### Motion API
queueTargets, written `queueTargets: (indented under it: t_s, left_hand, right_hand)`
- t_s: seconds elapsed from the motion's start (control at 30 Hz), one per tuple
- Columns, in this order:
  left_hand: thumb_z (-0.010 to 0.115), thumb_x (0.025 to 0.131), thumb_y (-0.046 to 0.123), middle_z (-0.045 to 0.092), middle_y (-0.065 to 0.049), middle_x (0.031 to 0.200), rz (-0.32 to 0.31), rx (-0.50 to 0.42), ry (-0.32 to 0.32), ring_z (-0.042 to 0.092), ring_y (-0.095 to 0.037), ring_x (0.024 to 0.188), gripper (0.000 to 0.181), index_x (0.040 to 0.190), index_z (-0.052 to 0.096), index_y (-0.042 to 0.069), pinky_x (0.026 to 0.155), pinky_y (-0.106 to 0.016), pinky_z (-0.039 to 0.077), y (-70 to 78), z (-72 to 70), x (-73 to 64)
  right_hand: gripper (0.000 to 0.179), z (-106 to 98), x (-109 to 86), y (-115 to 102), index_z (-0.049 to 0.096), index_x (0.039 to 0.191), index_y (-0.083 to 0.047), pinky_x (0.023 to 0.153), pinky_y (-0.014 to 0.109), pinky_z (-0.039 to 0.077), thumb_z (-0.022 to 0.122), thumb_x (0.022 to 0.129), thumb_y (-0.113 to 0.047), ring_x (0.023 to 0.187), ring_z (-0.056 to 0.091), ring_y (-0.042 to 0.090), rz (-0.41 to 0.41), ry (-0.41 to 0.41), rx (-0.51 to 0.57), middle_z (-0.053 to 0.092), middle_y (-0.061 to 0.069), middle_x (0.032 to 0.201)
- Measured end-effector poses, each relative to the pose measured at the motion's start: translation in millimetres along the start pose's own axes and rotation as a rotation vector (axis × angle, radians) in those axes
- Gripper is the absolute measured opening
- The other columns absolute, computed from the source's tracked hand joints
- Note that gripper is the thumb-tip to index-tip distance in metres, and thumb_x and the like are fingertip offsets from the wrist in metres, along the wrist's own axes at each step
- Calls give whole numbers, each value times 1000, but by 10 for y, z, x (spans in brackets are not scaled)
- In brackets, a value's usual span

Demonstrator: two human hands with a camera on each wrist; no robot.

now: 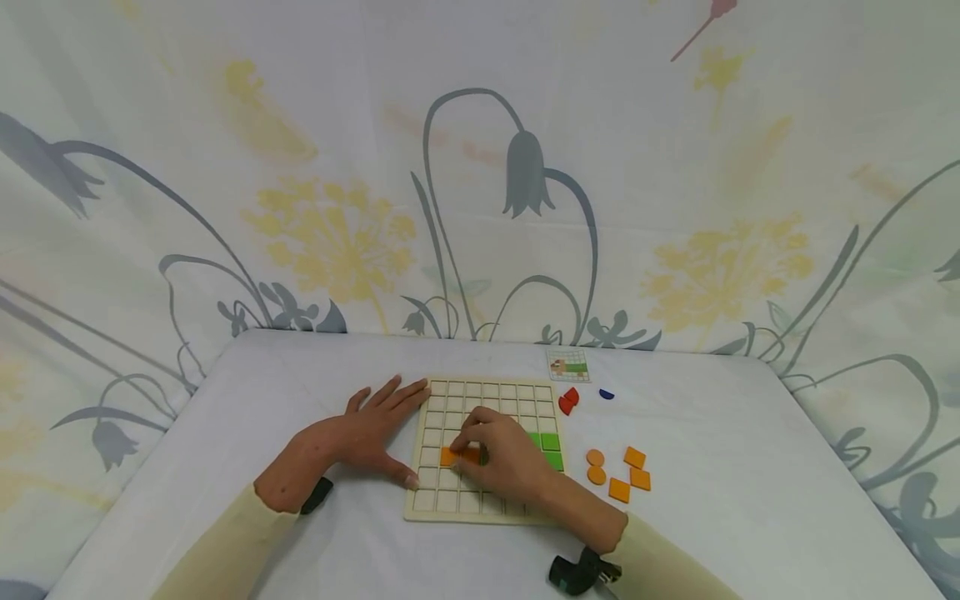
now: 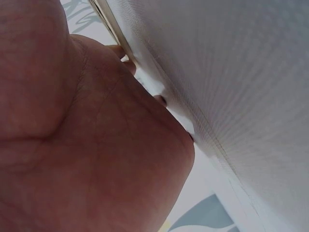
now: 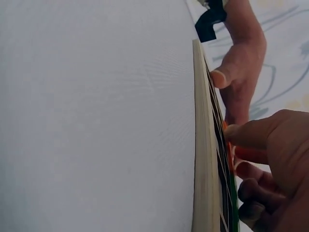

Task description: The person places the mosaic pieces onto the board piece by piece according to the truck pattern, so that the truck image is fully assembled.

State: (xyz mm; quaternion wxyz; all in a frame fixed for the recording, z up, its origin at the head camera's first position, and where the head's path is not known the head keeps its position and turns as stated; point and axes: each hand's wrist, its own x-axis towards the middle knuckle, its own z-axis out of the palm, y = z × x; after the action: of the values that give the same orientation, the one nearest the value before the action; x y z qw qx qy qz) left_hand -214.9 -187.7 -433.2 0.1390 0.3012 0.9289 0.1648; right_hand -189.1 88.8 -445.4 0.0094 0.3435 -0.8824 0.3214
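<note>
A wooden grid board (image 1: pixel 480 518) lies on the white table, with orange square tiles (image 1: pixel 447 457) in one row and green square tiles (image 1: pixel 552 461) towards its right side. My right hand (image 1: pixel 510 458) reaches over the board and pinches an orange tile with thumb and fingertips, low against the grid. The hand covers part of that row. In the right wrist view, the orange tile (image 3: pixel 230 155) shows at the fingertips. My left hand (image 1: pixel 367 437) is spread flat along the board's left edge, fingertips at the upper corner and thumb at the lower left side.
Right of the board lie loose orange squares (image 1: pixel 619 490), two orange round pieces (image 1: pixel 596 457), red pieces (image 1: pixel 568 400) and a dark blue half-round piece (image 1: pixel 607 394). A small pattern card (image 1: pixel 567 365) lies behind the board. A flower-printed cloth (image 1: pixel 480 208) rises at the back.
</note>
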Motion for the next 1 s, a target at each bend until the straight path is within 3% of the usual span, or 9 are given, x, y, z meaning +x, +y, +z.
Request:
queueTargets:
  t_s: [0.17, 0.33, 0.43, 0.6, 0.73, 0.87, 1.0]
  left_hand:
    - [85, 78, 70, 10, -6, 179, -6, -2, -2, 2, -44, 163, 129, 171, 17, 12, 121, -75, 7, 19, -4, -12]
    - [86, 78, 68, 11, -7, 179, -9, -14, 1, 4, -44, 163, 128, 171, 18, 10, 121, -75, 8, 52, -19, -15]
    - [86, 78, 68, 10, -6, 179, -16, 0, 0, 3, -43, 163, 129, 171, 18, 12, 122, -74, 8, 43, -11, -10]
    - [86, 78, 68, 11, -6, 179, -14, 0, 1, 4, -43, 163, 129, 171, 18, 11, 121, -74, 8, 28, -7, -12]
    - [86, 77, 69, 11, -6, 179, -16, -1, 1, 4, -43, 163, 129, 171, 19, 11, 121, -75, 8, 30, -7, -9]
    - [86, 78, 69, 11, -6, 179, -20, 6, -3, 3, -43, 163, 129, 171, 18, 12, 121, -74, 8, 32, -11, -11]
    - [86, 78, 69, 11, -6, 179, -18, 3, -2, 3, -43, 163, 129, 171, 18, 12, 121, -75, 8, 37, -15, -16]
  right_hand:
    - [12, -99, -26, 33, 79, 101, -13, 66, 21, 49, 85, 90, -13, 69, 55, 7, -35, 17, 24, 66, -6, 96]
    - [9, -396, -118, 153, 77, 100, -13, 66, 23, 51, 81, 93, -9, 69, 57, 8, 13, -31, 17, 68, -11, 89]
    - [7, -607, -168, 262, 77, 95, -14, 66, 25, 52, 81, 93, -9, 71, 58, 7, 63, -59, -38, 67, -11, 85]
    - [17, -974, -258, 394, 69, 82, -16, 63, 29, 46, 82, 92, -12, 67, 52, 9, 214, -108, -240, 59, -9, 74]
    - [23, -1238, -347, 482, 65, 82, -12, 62, 33, 46, 86, 88, -17, 67, 51, 16, 382, -184, -354, 58, -2, 74]
    - [29, -1434, -430, 552, 64, 84, -10, 64, 34, 47, 90, 84, -23, 71, 54, 21, 591, -311, -387, 59, 3, 77]
    - [31, -1546, -499, 627, 63, 85, -9, 66, 34, 49, 91, 83, -23, 73, 57, 22, 715, -410, -344, 59, 6, 78]
